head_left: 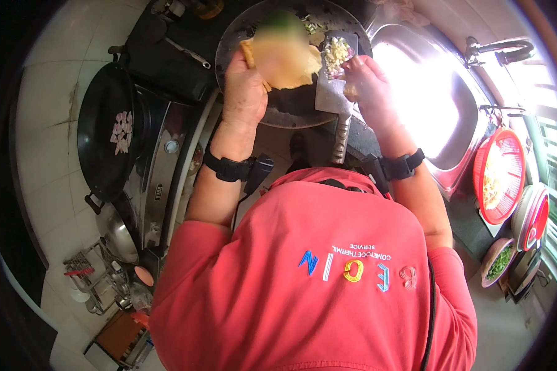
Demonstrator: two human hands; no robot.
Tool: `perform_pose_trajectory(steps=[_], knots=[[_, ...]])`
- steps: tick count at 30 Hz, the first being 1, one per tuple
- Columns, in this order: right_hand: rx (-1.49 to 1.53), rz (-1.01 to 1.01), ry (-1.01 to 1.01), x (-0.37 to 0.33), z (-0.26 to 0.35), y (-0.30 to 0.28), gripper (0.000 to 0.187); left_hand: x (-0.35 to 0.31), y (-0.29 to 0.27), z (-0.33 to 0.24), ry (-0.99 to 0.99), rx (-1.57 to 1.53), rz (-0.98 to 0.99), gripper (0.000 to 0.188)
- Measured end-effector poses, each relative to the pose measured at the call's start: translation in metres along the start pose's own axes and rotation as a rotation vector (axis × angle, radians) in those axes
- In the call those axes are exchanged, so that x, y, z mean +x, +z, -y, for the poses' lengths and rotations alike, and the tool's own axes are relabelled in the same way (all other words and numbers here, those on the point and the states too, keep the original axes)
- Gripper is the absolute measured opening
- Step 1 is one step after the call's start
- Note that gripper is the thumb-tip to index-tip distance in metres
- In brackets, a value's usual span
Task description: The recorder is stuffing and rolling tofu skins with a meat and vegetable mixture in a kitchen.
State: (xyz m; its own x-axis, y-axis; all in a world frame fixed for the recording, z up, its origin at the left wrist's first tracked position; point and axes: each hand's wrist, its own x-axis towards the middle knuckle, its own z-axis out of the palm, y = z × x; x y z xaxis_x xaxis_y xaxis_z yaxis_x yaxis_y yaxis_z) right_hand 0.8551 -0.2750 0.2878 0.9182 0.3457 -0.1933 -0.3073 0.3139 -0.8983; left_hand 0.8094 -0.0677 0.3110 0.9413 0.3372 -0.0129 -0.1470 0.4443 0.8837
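Observation:
My left hand (244, 89) is closed round the left edge of a pale yellow, uneven-edged piece (300, 71). Its middle is blurred, so I cannot tell its kind. It is over a dark round chopping board (284, 114). To its right, a cleaver (332, 96) carries chopped garlic (336, 57) on its broad blade, and its metal handle points back toward me past the board's edge. My right hand (370, 83) has its fingers curled together at the blade's right side, against the garlic. What they pinch is hidden. Green and white scraps (314, 26) lie at the board's far side.
On the left, a black wok (102, 167) holds sliced pieces (122, 132) on a gas stove (167, 148). A steel sink (430, 93) with a tap (501, 52) is at right. Nearby stand a red basket (510, 176) and a bowl of chopped greens (499, 263).

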Motion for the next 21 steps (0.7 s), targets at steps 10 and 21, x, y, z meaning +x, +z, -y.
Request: perform_pose_trajectory(steps=[10, 21], knots=[[0.211, 0.08, 0.213, 0.001, 0.003, 0.037, 0.049, -0.014, 0.019, 0.002, -0.127, 0.123, 0.188, 0.032], [0.039, 0.062, 0.081, -0.006, 0.006, 0.047, 0.025, -0.014, 0.026, -0.005, -0.099, 0.244, 0.137, 0.02]])
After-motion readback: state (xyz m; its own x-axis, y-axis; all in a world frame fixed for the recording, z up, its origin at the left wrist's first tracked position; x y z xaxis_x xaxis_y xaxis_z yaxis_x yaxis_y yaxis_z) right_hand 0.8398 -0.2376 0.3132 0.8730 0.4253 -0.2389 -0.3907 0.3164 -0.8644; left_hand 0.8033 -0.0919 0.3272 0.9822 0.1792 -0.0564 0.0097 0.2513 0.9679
